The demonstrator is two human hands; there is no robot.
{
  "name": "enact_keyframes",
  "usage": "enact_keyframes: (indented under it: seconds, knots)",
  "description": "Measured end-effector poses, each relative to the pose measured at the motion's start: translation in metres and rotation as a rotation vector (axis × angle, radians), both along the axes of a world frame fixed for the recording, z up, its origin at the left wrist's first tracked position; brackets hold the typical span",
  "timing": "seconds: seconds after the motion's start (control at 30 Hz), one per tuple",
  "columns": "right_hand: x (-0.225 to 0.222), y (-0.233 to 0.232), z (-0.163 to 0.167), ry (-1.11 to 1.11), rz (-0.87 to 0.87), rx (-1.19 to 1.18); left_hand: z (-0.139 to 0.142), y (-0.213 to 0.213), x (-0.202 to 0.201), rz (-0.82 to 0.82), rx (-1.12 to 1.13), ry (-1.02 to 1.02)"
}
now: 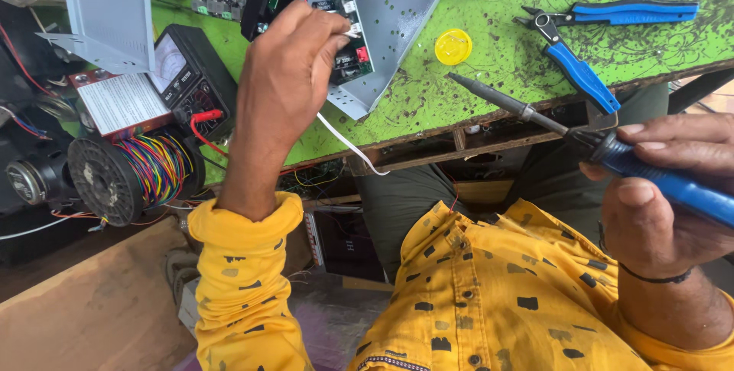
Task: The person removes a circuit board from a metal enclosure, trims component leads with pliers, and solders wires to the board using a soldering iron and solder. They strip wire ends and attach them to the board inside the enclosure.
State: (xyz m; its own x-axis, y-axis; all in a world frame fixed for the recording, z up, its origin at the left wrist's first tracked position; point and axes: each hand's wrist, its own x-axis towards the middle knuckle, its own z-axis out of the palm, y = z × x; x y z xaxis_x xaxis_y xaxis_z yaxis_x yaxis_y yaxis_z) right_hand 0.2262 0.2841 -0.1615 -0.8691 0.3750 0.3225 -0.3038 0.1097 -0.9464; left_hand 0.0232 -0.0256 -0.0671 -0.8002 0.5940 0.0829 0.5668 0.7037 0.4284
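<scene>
Circuit board [348, 35], small and green, lies on a grey metal panel [401, 4] at the front of the green workbench [489, 73]. Left hand [287, 73] reaches over it, fingertips pressed together at the board's white connector, pinching what looks like a thin white wire [348, 144] that trails off the bench edge; exact contact hidden by the knuckles. Probably steadying the joint. Right hand [657, 203] wraps fingers and thumb round the blue handle of a soldering iron [535, 115], tip aimed at the board but well apart from it, held clear of cloth and wires. Blue-handled pliers [585, 73] and a yellow cap [453, 46] lie near the iron's tip. Analog multimeter [187, 73] and a spool of multicoloured wire [130, 176] sit left of the wrist.
</scene>
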Motion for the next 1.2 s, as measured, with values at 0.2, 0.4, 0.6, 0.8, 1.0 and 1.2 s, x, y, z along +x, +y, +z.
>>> enact_keyframes:
  seconds: [0.2,0.4,0.6,0.8,1.0,1.2]
  knots:
    - [-0.003,-0.004,0.008,0.002,-0.007,-0.063,-0.010,0.002,-0.003,0.406,0.328,-0.494]
    - [-0.006,-0.004,0.009,0.029,-0.022,-0.027,-0.027,0.008,-0.004,0.217,0.195,-0.271]
    - [-0.003,0.003,0.005,0.057,-0.078,0.030,-0.033,0.017,-0.012,0.028,0.170,-0.362]
    - [0.001,0.011,0.008,0.002,-0.059,0.073,-0.021,0.029,-0.033,-0.128,-0.062,-0.280]
    - [0.003,0.014,0.007,-0.015,-0.068,0.023,-0.007,0.044,-0.043,0.035,-0.264,-0.573]
    - [0.005,0.021,0.002,-0.049,-0.057,0.092,-0.012,0.054,-0.039,0.005,-0.328,-0.434]
